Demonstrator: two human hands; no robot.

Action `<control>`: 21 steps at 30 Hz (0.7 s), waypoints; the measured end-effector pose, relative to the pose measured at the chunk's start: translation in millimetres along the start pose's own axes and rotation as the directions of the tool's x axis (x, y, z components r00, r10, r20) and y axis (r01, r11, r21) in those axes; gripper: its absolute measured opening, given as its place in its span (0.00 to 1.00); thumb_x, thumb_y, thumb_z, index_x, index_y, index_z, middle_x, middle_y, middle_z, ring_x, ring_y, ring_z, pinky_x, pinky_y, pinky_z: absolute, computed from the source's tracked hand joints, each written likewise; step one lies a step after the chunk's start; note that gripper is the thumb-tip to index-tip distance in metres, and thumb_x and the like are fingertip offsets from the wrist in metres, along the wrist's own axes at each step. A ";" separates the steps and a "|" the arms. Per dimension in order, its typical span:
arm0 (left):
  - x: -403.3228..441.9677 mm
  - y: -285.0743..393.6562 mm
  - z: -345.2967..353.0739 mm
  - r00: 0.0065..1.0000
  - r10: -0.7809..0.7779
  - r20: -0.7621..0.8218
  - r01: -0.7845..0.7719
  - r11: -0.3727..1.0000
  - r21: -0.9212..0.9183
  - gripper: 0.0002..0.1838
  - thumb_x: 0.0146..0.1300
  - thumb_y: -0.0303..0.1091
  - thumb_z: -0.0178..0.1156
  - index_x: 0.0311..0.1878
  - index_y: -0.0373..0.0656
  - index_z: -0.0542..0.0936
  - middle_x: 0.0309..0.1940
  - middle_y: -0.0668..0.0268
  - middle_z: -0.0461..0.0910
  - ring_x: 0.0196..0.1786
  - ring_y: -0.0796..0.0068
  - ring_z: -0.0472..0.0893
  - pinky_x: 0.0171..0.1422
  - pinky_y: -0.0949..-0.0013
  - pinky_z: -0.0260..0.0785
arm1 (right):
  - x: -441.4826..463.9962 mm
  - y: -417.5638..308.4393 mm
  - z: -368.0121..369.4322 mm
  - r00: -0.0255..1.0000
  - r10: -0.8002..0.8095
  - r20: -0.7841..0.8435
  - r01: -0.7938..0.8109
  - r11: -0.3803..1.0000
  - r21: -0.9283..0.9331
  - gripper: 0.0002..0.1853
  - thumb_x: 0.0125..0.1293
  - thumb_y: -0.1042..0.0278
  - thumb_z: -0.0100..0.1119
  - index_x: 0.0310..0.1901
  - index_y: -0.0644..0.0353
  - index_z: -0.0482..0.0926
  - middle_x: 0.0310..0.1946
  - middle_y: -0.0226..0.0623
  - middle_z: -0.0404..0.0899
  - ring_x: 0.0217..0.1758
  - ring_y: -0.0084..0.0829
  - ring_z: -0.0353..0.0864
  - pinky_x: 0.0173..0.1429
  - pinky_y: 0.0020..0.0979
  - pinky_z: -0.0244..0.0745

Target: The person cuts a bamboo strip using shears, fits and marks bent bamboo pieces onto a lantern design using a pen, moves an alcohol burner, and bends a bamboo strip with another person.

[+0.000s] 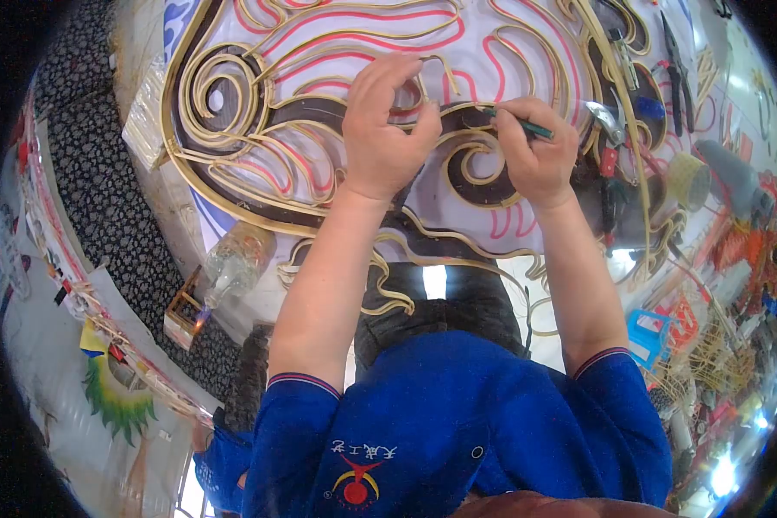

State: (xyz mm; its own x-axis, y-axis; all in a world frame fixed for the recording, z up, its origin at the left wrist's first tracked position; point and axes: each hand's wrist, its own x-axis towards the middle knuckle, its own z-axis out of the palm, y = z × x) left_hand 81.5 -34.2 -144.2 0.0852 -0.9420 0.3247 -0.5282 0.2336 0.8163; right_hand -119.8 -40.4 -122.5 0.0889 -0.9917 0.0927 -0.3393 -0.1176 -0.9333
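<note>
My left hand (387,125) is over the middle of a large flat framework of bent strips (233,198), its thumb and index finger curved toward each other around a small piece too small to make out. A thin bent strip (445,73) rises by its fingertips. To the right, my right hand (537,147) grips a green-handled tool (535,128), whose tip points left toward a dark curved band beside a spiral (477,173). Red lines drawn on white sheet show beneath the strips.
Black-handled pliers (678,78), a metal-headed tool (606,121) and a tape roll (689,180) are at the right. A blue plastic basket (647,337) sits lower right. On the left are a small burner with a flame (200,321) and a plastic bottle (231,274). Another person's blue sleeve (223,466) shows lower left.
</note>
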 end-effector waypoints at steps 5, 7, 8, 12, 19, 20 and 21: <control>-0.2 0.0 0.1 1.000 0.001 -0.002 -0.001 1.000 0.006 0.23 0.55 0.26 0.67 0.57 0.41 0.81 0.56 0.57 0.83 0.60 0.59 0.81 0.67 0.61 0.73 | -1.7 2.5 0.8 1.000 -0.012 -0.005 0.012 1.000 0.005 0.02 0.63 0.77 0.64 0.37 0.64 0.84 0.27 0.38 0.84 0.28 0.29 0.84 0.35 0.28 0.76; 0.1 0.4 0.0 1.000 0.003 -0.001 -0.003 1.000 0.007 0.23 0.55 0.26 0.67 0.57 0.41 0.81 0.56 0.57 0.83 0.60 0.59 0.81 0.67 0.62 0.73 | -1.0 -2.6 1.8 0.999 0.038 -0.015 -0.037 0.998 0.047 0.02 0.63 0.76 0.64 0.36 0.63 0.84 0.27 0.38 0.83 0.27 0.29 0.84 0.34 0.29 0.76; 0.3 0.9 -0.4 1.000 0.002 -0.001 -0.002 1.000 0.012 0.23 0.55 0.26 0.67 0.57 0.41 0.81 0.56 0.57 0.83 0.60 0.59 0.81 0.66 0.62 0.73 | -1.0 -3.6 1.9 0.998 0.063 -0.020 -0.061 0.996 0.069 0.02 0.63 0.76 0.64 0.36 0.63 0.84 0.27 0.38 0.83 0.27 0.29 0.84 0.34 0.29 0.76; 0.3 1.2 -0.3 1.000 0.001 -0.001 -0.001 1.000 0.018 0.23 0.54 0.26 0.67 0.57 0.41 0.81 0.56 0.57 0.83 0.60 0.59 0.81 0.66 0.62 0.73 | -0.1 1.5 -0.2 1.000 -0.023 -0.004 0.023 0.999 -0.029 0.02 0.64 0.77 0.64 0.37 0.63 0.84 0.27 0.38 0.83 0.28 0.27 0.84 0.34 0.28 0.76; 0.9 4.6 -0.2 1.000 0.002 0.004 -0.002 1.000 0.028 0.25 0.53 0.25 0.68 0.58 0.42 0.81 0.56 0.57 0.82 0.59 0.59 0.81 0.65 0.62 0.74 | -2.6 5.8 -1.6 1.000 0.019 0.001 -0.019 0.999 0.029 0.02 0.65 0.77 0.63 0.38 0.64 0.84 0.27 0.38 0.83 0.29 0.24 0.83 0.35 0.26 0.75; 1.2 6.5 -0.8 0.999 -0.018 0.037 0.017 0.999 0.030 0.27 0.53 0.25 0.68 0.60 0.42 0.79 0.56 0.57 0.82 0.60 0.59 0.81 0.65 0.62 0.74 | -2.8 5.6 -2.3 0.999 0.034 0.016 -0.035 0.999 0.032 0.03 0.65 0.77 0.63 0.38 0.65 0.84 0.27 0.38 0.83 0.29 0.23 0.83 0.35 0.26 0.75; 1.5 8.2 -1.8 0.997 -0.038 0.068 0.036 0.999 0.034 0.28 0.53 0.25 0.68 0.61 0.42 0.78 0.57 0.57 0.82 0.60 0.60 0.81 0.65 0.62 0.74 | -2.9 4.8 -1.7 0.999 0.033 0.016 -0.033 0.999 0.032 0.03 0.65 0.77 0.63 0.38 0.65 0.84 0.27 0.38 0.83 0.29 0.23 0.83 0.35 0.26 0.75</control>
State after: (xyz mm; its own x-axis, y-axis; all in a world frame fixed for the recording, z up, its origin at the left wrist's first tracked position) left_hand 78.8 -33.2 -136.2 0.0477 -0.9645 0.2598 -0.5536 0.1910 0.8106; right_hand -123.3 -38.2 -126.7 0.0927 -0.9941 0.0567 -0.3115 -0.0830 -0.9466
